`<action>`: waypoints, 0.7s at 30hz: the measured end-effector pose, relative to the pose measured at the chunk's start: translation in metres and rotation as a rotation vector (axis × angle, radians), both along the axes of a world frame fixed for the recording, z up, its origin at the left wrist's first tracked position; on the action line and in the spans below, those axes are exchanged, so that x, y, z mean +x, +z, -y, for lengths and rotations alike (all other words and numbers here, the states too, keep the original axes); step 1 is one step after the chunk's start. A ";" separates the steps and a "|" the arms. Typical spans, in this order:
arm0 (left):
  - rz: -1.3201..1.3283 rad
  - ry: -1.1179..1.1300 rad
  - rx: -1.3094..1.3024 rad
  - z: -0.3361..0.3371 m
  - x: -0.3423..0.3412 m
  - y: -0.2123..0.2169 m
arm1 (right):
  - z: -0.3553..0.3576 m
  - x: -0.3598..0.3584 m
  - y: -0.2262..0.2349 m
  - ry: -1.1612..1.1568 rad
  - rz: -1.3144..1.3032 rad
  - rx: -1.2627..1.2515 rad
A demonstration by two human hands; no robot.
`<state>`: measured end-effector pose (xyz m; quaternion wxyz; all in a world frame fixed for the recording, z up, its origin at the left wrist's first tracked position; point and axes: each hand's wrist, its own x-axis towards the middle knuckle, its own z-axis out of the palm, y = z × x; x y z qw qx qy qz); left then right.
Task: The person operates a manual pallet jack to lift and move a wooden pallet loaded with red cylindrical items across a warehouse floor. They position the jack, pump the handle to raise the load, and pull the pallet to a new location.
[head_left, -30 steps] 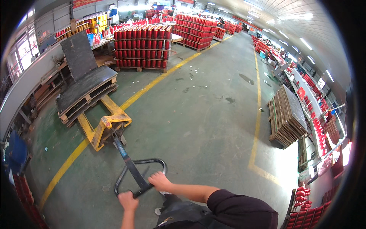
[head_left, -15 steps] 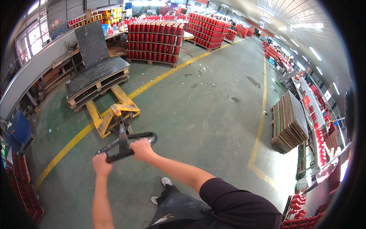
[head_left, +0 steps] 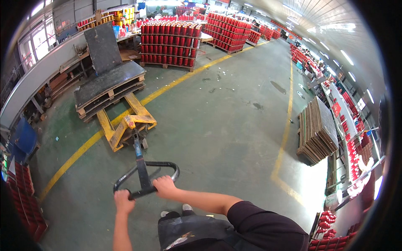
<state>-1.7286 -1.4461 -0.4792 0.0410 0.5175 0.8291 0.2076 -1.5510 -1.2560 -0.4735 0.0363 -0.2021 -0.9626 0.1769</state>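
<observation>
Both my hands grip the black loop handle (head_left: 144,191) of a yellow pallet jack (head_left: 138,115). My left hand (head_left: 124,201) is wrapped round the near left corner of the loop. On the near bar's right part, my right hand (head_left: 165,186) is closed round the handle. The handle's shaft leans toward me from the jack's yellow body. Ahead, the jack's forks run under a stack of wooden pallets (head_left: 109,90) with a dark top. Fork tips are hidden beneath it. An upright dark board (head_left: 102,48) stands at the back of the stack.
A tall pallet load of red cylinders (head_left: 168,45) stands beyond the stack, with more red loads (head_left: 227,32) farther back. Stacked boards (head_left: 317,131) stand on the right beside a long workbench. A blue bin (head_left: 25,140) is at left. Yellow lines (head_left: 77,154) mark the green floor.
The jack's handle has come down and nearer to me, with both hands still closed on it. The pallet stack and jack body sit slightly farther right in view.
</observation>
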 end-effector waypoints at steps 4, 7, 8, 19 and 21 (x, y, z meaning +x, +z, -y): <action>-0.096 0.049 0.157 -0.006 -0.036 0.041 | 0.002 -0.035 0.048 -0.069 -0.169 0.069; -0.090 0.019 0.051 0.017 -0.038 0.038 | 0.035 -0.036 0.053 -0.112 -0.046 0.064; -0.071 0.002 0.030 0.028 -0.036 0.033 | 0.047 -0.035 0.051 -0.119 -0.005 0.057; 0.024 -0.165 0.004 0.213 -0.127 0.008 | 0.266 -0.098 0.029 -0.180 0.189 -0.051; 0.016 -0.195 -0.002 0.237 -0.151 0.009 | 0.296 -0.118 0.032 -0.196 0.232 -0.111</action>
